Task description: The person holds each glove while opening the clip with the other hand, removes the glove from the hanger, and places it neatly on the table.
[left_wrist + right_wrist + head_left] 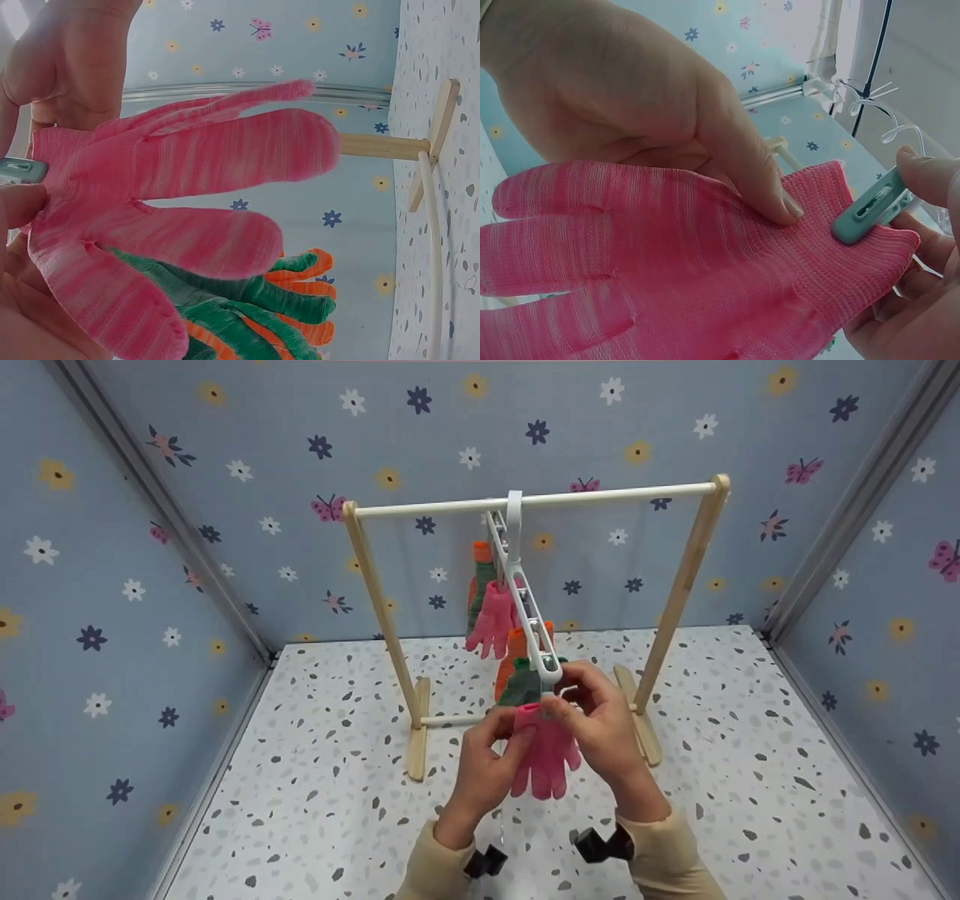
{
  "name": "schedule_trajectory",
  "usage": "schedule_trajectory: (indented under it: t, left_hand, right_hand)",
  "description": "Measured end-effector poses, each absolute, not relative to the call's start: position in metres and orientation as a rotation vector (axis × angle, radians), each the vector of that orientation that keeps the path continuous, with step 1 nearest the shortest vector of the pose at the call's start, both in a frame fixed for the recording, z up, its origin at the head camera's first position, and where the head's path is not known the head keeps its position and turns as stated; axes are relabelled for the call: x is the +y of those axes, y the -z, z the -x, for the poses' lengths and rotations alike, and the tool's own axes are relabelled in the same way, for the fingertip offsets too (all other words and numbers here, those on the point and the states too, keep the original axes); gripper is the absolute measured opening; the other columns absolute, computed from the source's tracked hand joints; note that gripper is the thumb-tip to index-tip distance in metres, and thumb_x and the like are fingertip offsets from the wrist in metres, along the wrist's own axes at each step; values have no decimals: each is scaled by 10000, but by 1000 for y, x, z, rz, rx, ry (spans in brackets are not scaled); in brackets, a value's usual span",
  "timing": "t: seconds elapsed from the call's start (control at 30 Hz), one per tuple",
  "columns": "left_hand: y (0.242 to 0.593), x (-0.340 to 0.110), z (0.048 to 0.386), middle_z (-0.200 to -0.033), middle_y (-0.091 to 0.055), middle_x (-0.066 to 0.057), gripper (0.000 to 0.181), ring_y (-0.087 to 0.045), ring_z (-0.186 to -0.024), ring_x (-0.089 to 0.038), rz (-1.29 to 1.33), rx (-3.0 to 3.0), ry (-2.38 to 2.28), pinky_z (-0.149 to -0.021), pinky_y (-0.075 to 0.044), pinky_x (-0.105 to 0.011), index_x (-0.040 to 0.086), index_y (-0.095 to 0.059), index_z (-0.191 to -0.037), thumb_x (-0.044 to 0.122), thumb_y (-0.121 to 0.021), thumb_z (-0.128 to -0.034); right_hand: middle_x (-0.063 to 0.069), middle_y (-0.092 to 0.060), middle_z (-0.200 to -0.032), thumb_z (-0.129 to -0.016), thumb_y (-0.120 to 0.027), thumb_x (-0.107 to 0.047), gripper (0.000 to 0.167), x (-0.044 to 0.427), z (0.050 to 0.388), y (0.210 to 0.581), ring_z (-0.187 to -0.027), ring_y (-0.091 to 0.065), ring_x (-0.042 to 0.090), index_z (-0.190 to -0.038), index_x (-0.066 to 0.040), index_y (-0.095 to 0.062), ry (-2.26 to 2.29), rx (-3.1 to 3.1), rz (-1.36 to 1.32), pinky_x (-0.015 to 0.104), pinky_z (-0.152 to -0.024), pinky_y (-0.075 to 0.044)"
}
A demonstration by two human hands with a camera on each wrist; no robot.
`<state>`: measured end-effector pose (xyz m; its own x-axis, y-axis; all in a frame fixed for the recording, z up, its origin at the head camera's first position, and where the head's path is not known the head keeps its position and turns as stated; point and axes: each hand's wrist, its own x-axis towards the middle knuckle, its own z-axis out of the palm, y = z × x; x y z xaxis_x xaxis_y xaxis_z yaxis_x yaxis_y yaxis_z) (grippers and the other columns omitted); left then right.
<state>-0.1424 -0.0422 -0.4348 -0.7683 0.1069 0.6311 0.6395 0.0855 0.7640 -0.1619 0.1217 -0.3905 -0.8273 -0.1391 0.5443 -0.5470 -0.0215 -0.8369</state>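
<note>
Blue panels printed with flowers and butterflies rise beyond the far, left and right edges of the white, speckled bench. A wooden rack carries a white hanger. Above the bench's middle, the left hand pinches a pink glove by its cuff; the right hand pinches the green clip there.

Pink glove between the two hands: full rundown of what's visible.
The pink glove looks knitted, streaked paler, with a ribbed cuff. It hangs cuff up, fingers down, below the near end of the white hanger. The left hand pinches it near the cuff. A grey-green clip, pinched by the right hand, overlaps the cuff's edge; how firmly isn't clear.
</note>
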Motion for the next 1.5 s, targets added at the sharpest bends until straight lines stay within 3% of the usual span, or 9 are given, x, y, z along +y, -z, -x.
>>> schedule_trajectory:
  t: [0.13, 0.37, 0.6, 0.77, 1.07, 1.3, 1.5]
  left_hand:
    - [427, -42, 138, -922, -696, -88, 143, -645, -803, -174, 736, -1960, 1756, -711, -540, -327, -5, -639, -1065, -61, -621, -935]
    - [455, -40, 152, -954, -704, -69, 165, -650, -822, -188, 700, -1982, 1786, -728, -545, -335, 20, -644, -1100, -37, -625, -946]
    - [462, -42, 155, -987, -697, 26, 141, -646, -834, -190, 707, -1972, 1819, -741, -544, -337, 114, -652, -1119, 83, -624, -984]
    - [462, -42, 155, -984, -692, 27, 132, -636, -821, -194, 705, -1974, 1823, -728, -539, -336, 122, -654, -1122, 141, -621, -996]
    - [465, -40, 155, -983, -697, -36, 170, -652, -839, -191, 684, -1953, 1819, -732, -546, -332, 80, -646, -1128, 33, -634, -965]
    - [465, -41, 154, -995, -693, 41, 134, -651, -850, -183, 682, -1967, 1840, -749, -540, -333, 133, -652, -1121, 118, -625, -990]
    - [462, -41, 152, -988, -700, 24, 137, -647, -825, -194, 672, -1992, 1831, -729, -537, -332, 109, -650, -1118, 88, -624, -985]
  right_hand:
    - [135, -610, -1034, -898, -677, 49, 253, 121, 163, 391, -917, -561, 267, -1145, 30, -622, -1907, -1945, -725, 299, -781, -493]
    - [140, -610, -1032, -897, -670, 57, 245, 122, 164, 392, -917, -562, 255, -1136, 25, -633, -1895, -1908, -735, 292, -774, -494]
    - [133, -611, -1029, -896, -668, 64, 228, 121, 165, 393, -911, -566, 247, -1120, 28, -638, -1897, -1895, -740, 293, -770, -499]
    - [140, -606, -1020, -894, -673, 61, 225, 120, 165, 393, -913, -571, 248, -1114, 32, -642, -1891, -1876, -731, 297, -773, -505]
    - [121, -607, -996, -886, -670, 78, 222, 117, 166, 395, -907, -566, 219, -1102, 34, -657, -1883, -1837, -721, 285, -766, -493]
    - [117, -602, -977, -880, -673, 86, 215, 116, 167, 397, -895, -563, 215, -1089, 41, -658, -1867, -1817, -715, 281, -749, -494]
    - [119, -609, -979, -887, -665, 88, 206, 115, 166, 396, -903, -569, 212, -1086, 35, -661, -1849, -1816, -707, 276, -750, -494]
